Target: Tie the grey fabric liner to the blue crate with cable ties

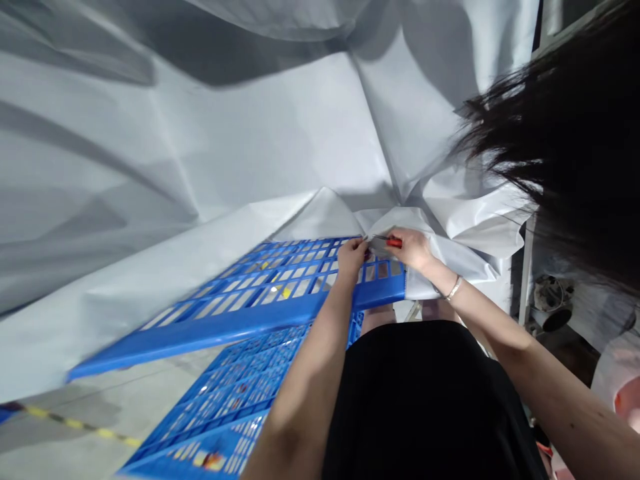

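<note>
Red-handled tool (any lettering unreadable) sits in the right hand.

I see the grid panel with the person's torso before its right end, on the near side. Behind the panel rises the sheet, which also laps around its right end. Over the panel's right part are both hands: the left hand, and to the right of it the right hand with a tool in it. Lower than the panel, before its near rim, sits a crate; floor tape runs below its left end, and a container is well off to its right
</note>
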Tool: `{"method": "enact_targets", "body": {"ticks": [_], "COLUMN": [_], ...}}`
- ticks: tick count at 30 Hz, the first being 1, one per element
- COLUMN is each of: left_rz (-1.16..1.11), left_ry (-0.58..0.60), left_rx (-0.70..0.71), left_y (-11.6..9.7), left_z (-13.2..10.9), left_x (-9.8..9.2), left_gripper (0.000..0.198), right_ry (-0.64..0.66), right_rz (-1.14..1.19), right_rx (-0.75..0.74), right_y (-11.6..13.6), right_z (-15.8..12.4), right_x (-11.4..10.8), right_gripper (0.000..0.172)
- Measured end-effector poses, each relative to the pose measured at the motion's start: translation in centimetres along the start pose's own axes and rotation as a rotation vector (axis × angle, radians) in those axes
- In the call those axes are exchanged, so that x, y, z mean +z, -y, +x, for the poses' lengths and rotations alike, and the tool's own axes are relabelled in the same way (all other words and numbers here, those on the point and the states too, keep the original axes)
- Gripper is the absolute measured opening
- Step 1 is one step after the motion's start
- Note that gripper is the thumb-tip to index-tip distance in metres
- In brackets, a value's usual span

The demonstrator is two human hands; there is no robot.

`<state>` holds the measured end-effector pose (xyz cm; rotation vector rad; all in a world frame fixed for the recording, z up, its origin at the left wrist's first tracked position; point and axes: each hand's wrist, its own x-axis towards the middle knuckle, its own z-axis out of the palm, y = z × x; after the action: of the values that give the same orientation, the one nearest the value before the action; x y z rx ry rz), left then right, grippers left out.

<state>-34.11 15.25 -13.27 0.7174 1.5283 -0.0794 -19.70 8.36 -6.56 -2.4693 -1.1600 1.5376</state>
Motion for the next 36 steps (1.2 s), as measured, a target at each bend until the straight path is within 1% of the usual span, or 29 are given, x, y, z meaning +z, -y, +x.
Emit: {"method": "enact_targets", "body": {"ticks": [2, 3, 5, 6, 8, 10, 12, 14, 16, 18, 21, 24, 26, 27, 29, 30, 31, 32, 34, 35, 36], "left_rz": [-0.049, -0.068, -0.088, -0.089, -0.093, -0.099, -0.102, -0.11, -0.132, -0.157, -0.161, -0.143, -0.14, -0.137, -0.111, -0.068, 0.003, 0.104, 0.378, 0.522, 0.652], "left_ry": [0.037, 0.044, 0.038, 0.038, 0.04, 0.046, 0.042, 0.038, 0.034, 0.03, -0.004, -0.079, -0.118, -0.12, -0.07, -0.043, -0.038, -0.055, -0.092, -0.08, -0.036], "left_rx": [-0.019, -0.021, -0.01, -0.002, 0.008, 0.006, 0.0, -0.008, -0.023, -0.051, -0.078, -0.111, -0.152, -0.171, -0.177, -0.149, -0.083, 0.026, 0.326, 0.475, 0.597], "left_y": [-0.1, -0.2, -0.2, -0.2, -0.2, -0.1, 0.0, 0.1, 0.1, 0.1, -0.1, -0.4, -0.7, -0.8, -1.0, -1.1, -1.1, -1.2, -1.3, -1.4, -1.5], "left_z": [-0.4, -0.6, -0.8, -0.9, -1.0, -1.0, -1.0, -1.0, -1.1, -1.1, -1.0, -0.9, -0.8, -0.8, -1.0, -1.1, -1.2, -1.3, -1.4, -1.3, -1.1], "left_x": [0.4, 0.5, 0.8, 1.0, 1.2, 1.4, 1.5, 1.6, 1.6, 1.6, 1.7, 2.1, 2.3, 2.4, 2.2, 2.0, 1.7, 1.3, 0.4, -0.1, -0.4], "left_gripper": [0.007, 0.008, 0.01, 0.011, 0.013, 0.013, 0.013, 0.013, 0.013, 0.014, 0.012, 0.012, 0.013, 0.014, 0.015, 0.016, 0.017, 0.018, 0.023, 0.029, 0.036], "right_ry": [-0.118, -0.145, -0.155, -0.153, -0.152, -0.142, -0.129, -0.142, -0.185, -0.209, -0.146, -0.093, -0.063, -0.042, -0.009, 0.003, 0.017, 0.031, 0.057, 0.067, 0.077], "right_rz": [0.029, 0.021, -0.02, -0.039, -0.056, -0.044, -0.008, 0.045, 0.104, 0.144, 0.149, 0.133, 0.103, 0.087, 0.065, 0.063, 0.065, 0.07, 0.085, 0.09, 0.092], "right_rx": [-0.05, -0.066, -0.059, -0.045, -0.004, 0.026, 0.03, 0.01, -0.011, -0.029, -0.067, -0.079, -0.04, -0.01, 0.051, 0.073, 0.085, 0.092, 0.097, 0.097, 0.094], "right_y": [0.2, 0.4, 0.6, 0.7, 0.8, 0.6, 0.3, 0.1, 0.0, 0.0, -0.1, -0.2, -0.2, -0.3, -0.4, -0.5, -0.6, -0.8, -1.3, -1.6, -1.9], "right_z": [0.3, 0.7, 1.6, 2.0, 2.8, 3.2, 3.3, 3.1, 2.5, 1.6, 0.4, 0.3, 0.8, 1.2, 2.0, 2.3, 2.6, 2.9, 3.3, 3.5, 3.8], "right_x": [0.5, 0.8, 1.1, 1.2, 1.2, 1.0, 0.7, 0.6, 0.8, 1.3, 2.4, 3.2, 3.2, 3.1, 2.7, 2.5, 2.3, 2.2, 1.9, 1.8, 1.7], "right_gripper": [0.034, 0.039, 0.046, 0.046, 0.04, 0.036, 0.035, 0.037, 0.039, 0.034, 0.026, 0.032, 0.036, 0.037, 0.038, 0.039, 0.039, 0.04, 0.039, 0.038, 0.037]}}
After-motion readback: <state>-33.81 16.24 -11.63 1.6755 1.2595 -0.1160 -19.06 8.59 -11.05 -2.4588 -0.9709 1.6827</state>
